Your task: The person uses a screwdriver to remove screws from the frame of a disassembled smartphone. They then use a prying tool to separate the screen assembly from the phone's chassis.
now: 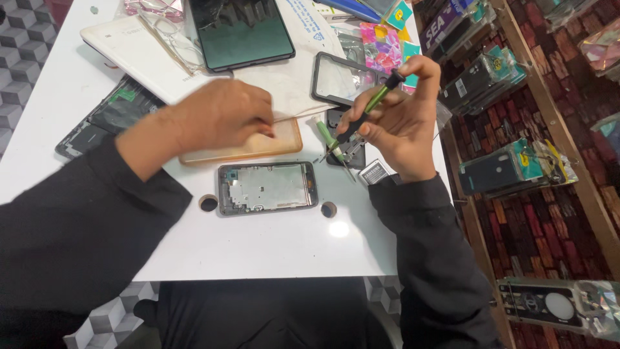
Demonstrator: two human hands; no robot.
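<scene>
A white tabletop [271,249] carries an opened phone frame [267,187] near the middle of its front edge; behind it the left hand [219,115] rests curled, fingers down, on a tan phone case [258,147]; the right hand [400,123] pinches a green-and-black screwdriver [365,116], tip down just right of the case.

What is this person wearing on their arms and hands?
Both arms are in long black sleeves that end at the wrists. The left hand and right hand are bare: no gloves, and no rings or watch visible from this view.
</scene>
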